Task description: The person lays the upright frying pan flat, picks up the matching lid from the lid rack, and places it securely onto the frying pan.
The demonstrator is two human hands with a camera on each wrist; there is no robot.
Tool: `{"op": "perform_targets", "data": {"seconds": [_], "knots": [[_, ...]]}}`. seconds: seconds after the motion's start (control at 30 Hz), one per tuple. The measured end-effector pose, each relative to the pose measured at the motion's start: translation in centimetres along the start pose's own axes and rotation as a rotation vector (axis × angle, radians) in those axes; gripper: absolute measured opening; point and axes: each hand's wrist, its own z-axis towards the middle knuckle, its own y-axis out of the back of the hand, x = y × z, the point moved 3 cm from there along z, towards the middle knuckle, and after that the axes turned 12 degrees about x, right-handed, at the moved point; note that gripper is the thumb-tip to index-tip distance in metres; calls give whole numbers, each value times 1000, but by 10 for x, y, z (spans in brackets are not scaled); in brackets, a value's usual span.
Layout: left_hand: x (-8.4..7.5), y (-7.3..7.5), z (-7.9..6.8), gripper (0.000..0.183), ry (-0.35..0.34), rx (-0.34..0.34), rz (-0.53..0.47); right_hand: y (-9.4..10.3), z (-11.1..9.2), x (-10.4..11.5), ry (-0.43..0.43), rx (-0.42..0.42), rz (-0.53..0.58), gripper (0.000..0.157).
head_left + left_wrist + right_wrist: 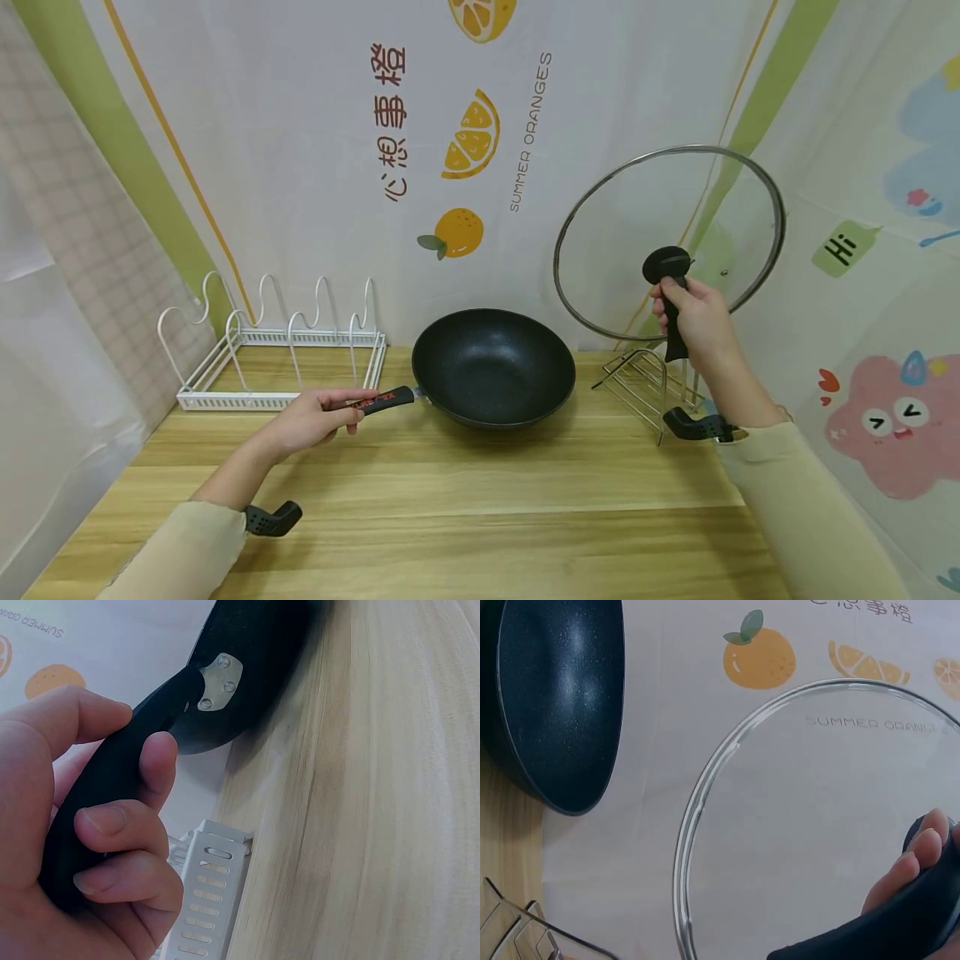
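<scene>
Left hand (317, 419) has its fingers curled around the black handle (386, 401) of a wok (491, 371), and the pan itself sits just off to the right of that hand, its dark inside showing. Can't really tell if the base is touching the worktop (487, 517) or not. Right hand (699, 321) is wrapped around the black grip (666, 264) of a big glass lid (615, 225), held up and tipped so the grip side faces the head camera. Most of the glass spreads above and to the left of that hand, well apart from the wok. Right below the same hand there's a little metal wire rack (637, 396), and beyond the left hand, over to its left, a white rack (240, 402).
</scene>
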Motion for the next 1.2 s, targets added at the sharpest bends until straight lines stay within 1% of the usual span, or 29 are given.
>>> {"op": "perform_targets", "data": {"seconds": [0.33, 0.5, 0.63, 0.73, 0.83, 1.0, 1.1, 1.2], "knots": [[0, -1, 1, 50, -7, 3, 1, -12, 7, -6, -66, 27, -97, 25], [-1, 0, 0, 50, -2, -1, 1, -18, 11, -8, -85, 46, -187, 33], [0, 0, 0, 50, -5, 0, -1, -23, 15, -10, -86, 55, -311, 41], [1, 0, 1, 49, -2, 0, 1, -26, 17, -13, -91, 60, -374, 44], [2, 0, 1, 49, 3, -4, 0, -29, 21, -16, -95, 71, -402, 42], [3, 1, 2, 49, -1, -6, 0, -34, 26, -20, -116, 82, -405, 39], [3, 1, 2, 48, -2, -7, 1, -36, 28, -22, -139, 70, -455, 43], [3, 1, 2, 48, -1, -11, 3, -38, 30, -24, -154, 61, -531, 47]]}}
